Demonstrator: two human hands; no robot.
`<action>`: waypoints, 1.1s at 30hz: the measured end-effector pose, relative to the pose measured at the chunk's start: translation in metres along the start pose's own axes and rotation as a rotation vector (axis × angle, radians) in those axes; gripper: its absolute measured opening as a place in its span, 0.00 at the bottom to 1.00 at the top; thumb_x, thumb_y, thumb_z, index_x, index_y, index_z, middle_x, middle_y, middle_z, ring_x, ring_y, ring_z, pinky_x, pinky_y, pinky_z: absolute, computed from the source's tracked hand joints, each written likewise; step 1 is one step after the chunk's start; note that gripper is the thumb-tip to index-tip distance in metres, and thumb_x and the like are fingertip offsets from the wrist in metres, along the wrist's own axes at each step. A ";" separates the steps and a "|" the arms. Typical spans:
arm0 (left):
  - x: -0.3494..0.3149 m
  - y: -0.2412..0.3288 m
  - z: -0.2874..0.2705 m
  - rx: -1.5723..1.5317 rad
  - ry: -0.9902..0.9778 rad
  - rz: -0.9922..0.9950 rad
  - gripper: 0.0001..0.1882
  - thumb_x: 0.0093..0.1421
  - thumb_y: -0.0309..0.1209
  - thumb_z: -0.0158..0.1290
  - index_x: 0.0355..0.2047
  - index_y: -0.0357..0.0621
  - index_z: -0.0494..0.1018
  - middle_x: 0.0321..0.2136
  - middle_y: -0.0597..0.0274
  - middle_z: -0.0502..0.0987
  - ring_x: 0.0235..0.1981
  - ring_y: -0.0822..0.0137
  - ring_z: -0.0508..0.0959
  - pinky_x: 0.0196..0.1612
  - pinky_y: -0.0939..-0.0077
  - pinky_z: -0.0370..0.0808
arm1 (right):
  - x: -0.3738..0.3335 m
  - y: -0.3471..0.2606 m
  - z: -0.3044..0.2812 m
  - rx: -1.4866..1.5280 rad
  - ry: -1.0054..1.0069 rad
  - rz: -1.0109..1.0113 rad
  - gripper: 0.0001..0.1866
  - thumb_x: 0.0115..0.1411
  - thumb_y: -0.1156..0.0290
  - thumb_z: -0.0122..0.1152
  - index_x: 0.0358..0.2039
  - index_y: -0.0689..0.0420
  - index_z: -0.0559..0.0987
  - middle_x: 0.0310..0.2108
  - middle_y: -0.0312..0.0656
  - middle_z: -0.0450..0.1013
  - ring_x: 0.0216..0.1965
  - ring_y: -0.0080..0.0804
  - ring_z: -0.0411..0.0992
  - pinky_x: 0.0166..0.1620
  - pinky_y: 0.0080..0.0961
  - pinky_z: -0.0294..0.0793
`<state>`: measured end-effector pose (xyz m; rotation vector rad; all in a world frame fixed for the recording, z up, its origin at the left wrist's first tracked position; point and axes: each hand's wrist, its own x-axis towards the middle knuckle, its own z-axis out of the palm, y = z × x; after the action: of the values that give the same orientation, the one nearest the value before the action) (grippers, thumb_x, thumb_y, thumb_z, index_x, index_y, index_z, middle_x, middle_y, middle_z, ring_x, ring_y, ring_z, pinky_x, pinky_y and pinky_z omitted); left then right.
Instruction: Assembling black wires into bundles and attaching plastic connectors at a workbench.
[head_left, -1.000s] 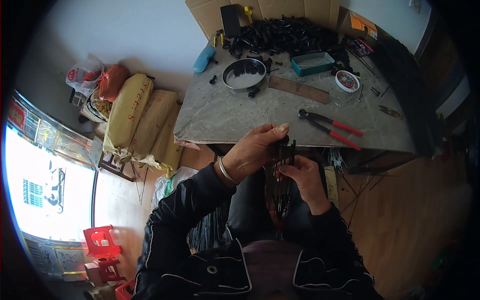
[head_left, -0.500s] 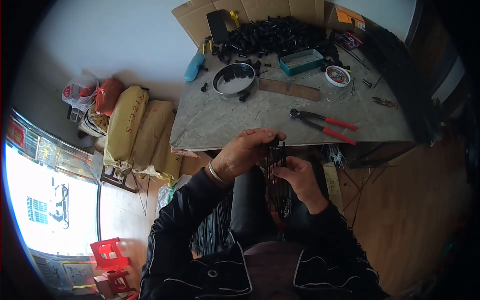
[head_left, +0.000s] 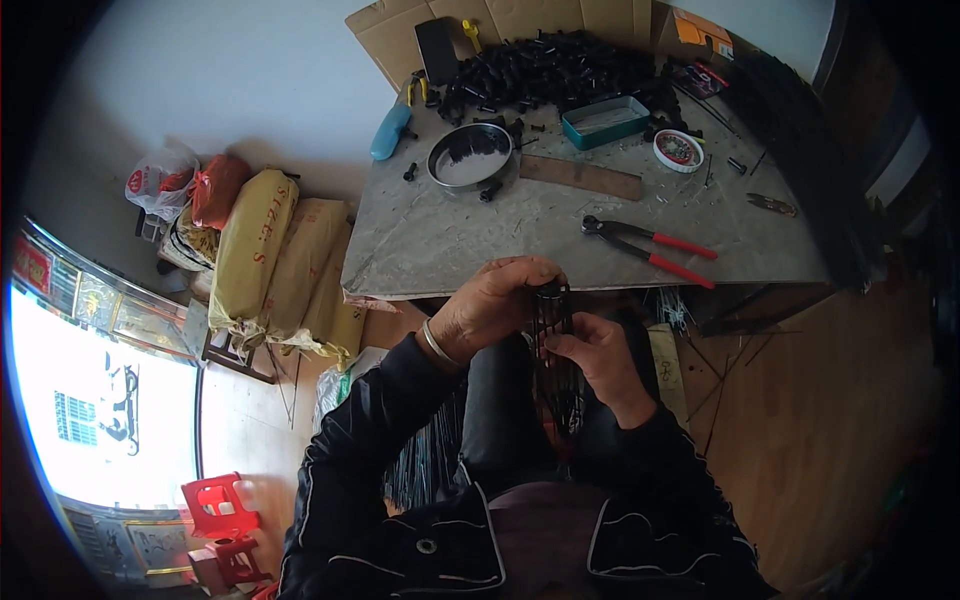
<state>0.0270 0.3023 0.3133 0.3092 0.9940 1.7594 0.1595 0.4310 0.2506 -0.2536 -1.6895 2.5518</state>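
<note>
In front of my lap, below the table's front edge, stands a roughly upright frame of thin black ribs [head_left: 552,315], much like a folded umbrella frame, with a round dark top. My left hand [head_left: 490,303] is closed on that top, its fingers bent over from the left. From the right, my right hand [head_left: 592,352] pinches at the ribs lower down, thumb against fingers. Which rib or small part sits in that pinch is too small to make out. The frame's lower end runs down between my legs and is dark.
On the grey table [head_left: 450,250] lie red-handled pincers [head_left: 650,248], a flat rusty bar [head_left: 580,177], a round pan [head_left: 468,156], a green tin [head_left: 605,122] and a white dish [head_left: 678,151]. Black parts [head_left: 560,75] pile up behind. Yellow sacks [head_left: 255,245] stand left; black rods [head_left: 425,460] hang beside my leg.
My left hand has shifted very slightly on the frame's top, so more of the round top shows. My right hand keeps nearly the same place and pinch.
</note>
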 end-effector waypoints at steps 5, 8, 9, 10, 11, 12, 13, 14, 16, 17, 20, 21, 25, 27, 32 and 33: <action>-0.005 0.001 0.001 0.156 0.057 0.022 0.13 0.60 0.31 0.54 0.42 0.36 0.74 0.38 0.62 0.76 0.39 0.69 0.76 0.47 0.73 0.72 | -0.001 -0.001 0.002 0.038 0.065 0.003 0.05 0.55 0.75 0.65 0.29 0.62 0.78 0.23 0.36 0.75 0.24 0.18 0.70 0.30 0.15 0.68; -0.007 0.000 0.008 0.314 0.114 0.093 0.16 0.60 0.33 0.56 0.46 0.38 0.74 0.37 0.64 0.77 0.36 0.74 0.76 0.40 0.79 0.73 | -0.001 0.002 0.001 0.042 0.118 0.005 0.05 0.55 0.75 0.65 0.29 0.62 0.77 0.24 0.36 0.76 0.24 0.18 0.71 0.30 0.15 0.68; -0.008 -0.002 0.009 0.394 0.132 0.160 0.17 0.60 0.35 0.57 0.47 0.39 0.74 0.35 0.66 0.77 0.32 0.78 0.75 0.35 0.84 0.73 | -0.001 0.003 0.001 0.041 0.136 0.008 0.05 0.55 0.75 0.65 0.30 0.62 0.77 0.24 0.36 0.76 0.24 0.18 0.71 0.30 0.15 0.68; -0.010 -0.003 0.011 0.398 0.134 0.160 0.17 0.60 0.35 0.57 0.47 0.39 0.74 0.35 0.66 0.77 0.32 0.78 0.75 0.35 0.84 0.73 | -0.001 0.003 0.001 0.045 0.148 0.009 0.06 0.55 0.75 0.65 0.30 0.62 0.77 0.24 0.36 0.76 0.24 0.18 0.71 0.30 0.14 0.69; -0.012 -0.005 0.012 0.441 0.098 0.227 0.17 0.61 0.33 0.56 0.48 0.38 0.73 0.36 0.66 0.77 0.35 0.77 0.75 0.39 0.81 0.74 | 0.000 0.001 0.001 0.048 0.147 0.007 0.06 0.55 0.75 0.65 0.30 0.62 0.77 0.24 0.36 0.76 0.24 0.18 0.71 0.30 0.14 0.69; -0.013 -0.007 0.014 0.484 0.061 0.294 0.17 0.62 0.31 0.54 0.49 0.38 0.72 0.38 0.66 0.76 0.37 0.76 0.76 0.44 0.78 0.74 | 0.001 0.000 0.000 0.040 0.149 0.007 0.06 0.55 0.75 0.64 0.30 0.62 0.76 0.25 0.38 0.76 0.25 0.20 0.72 0.32 0.16 0.70; -0.012 -0.011 0.016 0.485 0.056 0.292 0.17 0.62 0.31 0.54 0.49 0.38 0.72 0.38 0.66 0.76 0.37 0.76 0.76 0.44 0.78 0.74 | 0.001 -0.001 -0.001 0.030 0.157 0.007 0.06 0.56 0.75 0.63 0.30 0.62 0.75 0.26 0.40 0.76 0.26 0.22 0.73 0.33 0.17 0.72; -0.011 -0.015 0.017 0.490 0.059 0.358 0.16 0.62 0.30 0.54 0.49 0.39 0.72 0.37 0.67 0.76 0.37 0.78 0.75 0.41 0.81 0.74 | 0.000 -0.001 -0.001 0.030 0.162 0.004 0.06 0.56 0.75 0.63 0.30 0.62 0.75 0.26 0.40 0.76 0.26 0.22 0.73 0.33 0.17 0.72; -0.010 -0.016 0.019 0.496 0.063 0.424 0.16 0.62 0.29 0.54 0.50 0.41 0.72 0.37 0.69 0.76 0.36 0.80 0.74 0.38 0.84 0.73 | 0.000 -0.001 0.001 -0.018 0.181 -0.004 0.06 0.58 0.74 0.62 0.31 0.63 0.75 0.26 0.38 0.75 0.27 0.21 0.73 0.33 0.17 0.72; -0.011 -0.015 0.020 0.439 0.084 0.385 0.16 0.62 0.28 0.54 0.50 0.41 0.72 0.36 0.69 0.76 0.36 0.80 0.74 0.38 0.84 0.73 | 0.000 -0.003 0.000 -0.017 0.181 -0.005 0.06 0.58 0.74 0.62 0.31 0.63 0.75 0.26 0.38 0.75 0.27 0.21 0.73 0.33 0.17 0.72; -0.013 -0.011 0.020 0.368 0.102 0.319 0.16 0.62 0.27 0.54 0.50 0.42 0.73 0.34 0.70 0.76 0.35 0.81 0.74 0.37 0.85 0.73 | -0.002 -0.010 -0.004 0.008 0.137 -0.087 0.07 0.61 0.72 0.59 0.33 0.64 0.76 0.26 0.36 0.75 0.27 0.19 0.72 0.33 0.16 0.71; -0.012 -0.011 0.020 0.352 0.102 0.291 0.16 0.61 0.27 0.54 0.50 0.42 0.73 0.33 0.71 0.76 0.34 0.81 0.74 0.37 0.85 0.73 | -0.004 -0.009 -0.005 -0.110 0.143 -0.132 0.08 0.62 0.71 0.58 0.33 0.64 0.76 0.25 0.35 0.74 0.27 0.19 0.71 0.33 0.16 0.70; -0.014 -0.017 0.025 0.371 0.152 0.317 0.16 0.61 0.27 0.55 0.50 0.43 0.73 0.32 0.73 0.76 0.32 0.82 0.73 0.36 0.87 0.71 | -0.007 -0.004 0.002 -0.316 0.198 -0.213 0.09 0.64 0.70 0.55 0.33 0.63 0.76 0.24 0.33 0.72 0.26 0.17 0.69 0.32 0.15 0.69; -0.013 -0.022 0.027 0.364 0.194 0.347 0.16 0.61 0.28 0.56 0.50 0.43 0.74 0.33 0.73 0.76 0.33 0.82 0.72 0.35 0.87 0.70 | -0.007 -0.007 0.001 -0.380 0.206 -0.238 0.08 0.64 0.70 0.56 0.33 0.63 0.76 0.23 0.32 0.71 0.26 0.16 0.68 0.31 0.15 0.68; -0.013 -0.026 0.025 0.374 0.164 0.358 0.16 0.60 0.29 0.56 0.50 0.44 0.74 0.33 0.75 0.74 0.31 0.83 0.70 0.34 0.87 0.68 | -0.007 -0.011 -0.004 -0.313 0.166 -0.236 0.08 0.63 0.70 0.57 0.32 0.62 0.76 0.23 0.30 0.70 0.25 0.12 0.64 0.29 0.14 0.64; -0.015 -0.024 0.022 0.394 0.136 0.338 0.17 0.60 0.30 0.56 0.50 0.44 0.74 0.32 0.75 0.73 0.30 0.83 0.69 0.33 0.87 0.67 | -0.006 -0.018 -0.005 -0.283 0.107 -0.177 0.09 0.62 0.69 0.58 0.30 0.62 0.76 0.21 0.30 0.70 0.24 0.13 0.65 0.28 0.15 0.65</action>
<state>0.0626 0.3023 0.3127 0.6444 1.4573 1.8938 0.1661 0.4420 0.2654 -0.2392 -1.9334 2.1345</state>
